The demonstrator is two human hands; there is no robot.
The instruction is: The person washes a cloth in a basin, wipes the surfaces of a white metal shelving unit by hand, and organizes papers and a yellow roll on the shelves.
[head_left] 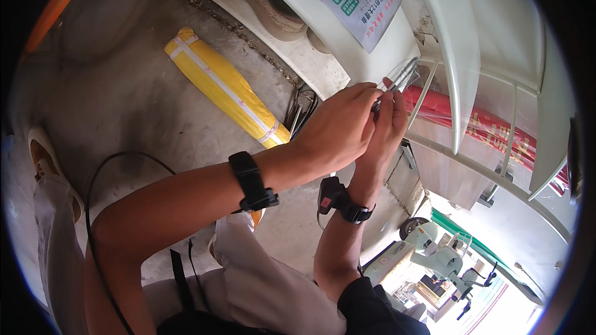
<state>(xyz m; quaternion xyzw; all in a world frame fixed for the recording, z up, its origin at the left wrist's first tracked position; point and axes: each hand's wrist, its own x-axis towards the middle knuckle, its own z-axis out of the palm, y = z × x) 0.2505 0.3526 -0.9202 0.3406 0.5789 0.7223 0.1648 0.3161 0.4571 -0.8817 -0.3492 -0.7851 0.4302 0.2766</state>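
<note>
My left hand (341, 125) and my right hand (389, 125) meet at the edge of a white table (382, 65), fingers bent and pressed together. A small dark, metal-looking piece (376, 106) shows between the fingertips; its kind is mostly hidden. Just beyond the fingers lie slim silvery rods (406, 73) in what looks like clear plastic. Whether they join the piece in my fingers, I cannot tell. Black straps with small boxes circle both wrists.
A long yellow wrapped roll (226, 87) with white tape lies on the concrete floor. Printed leaflets (366, 9) rest on the table. Beneath white rails is a red bundle (472, 125). A pale scooter (444, 263) stands at lower right, and a black cable (93, 189) loops by my left arm.
</note>
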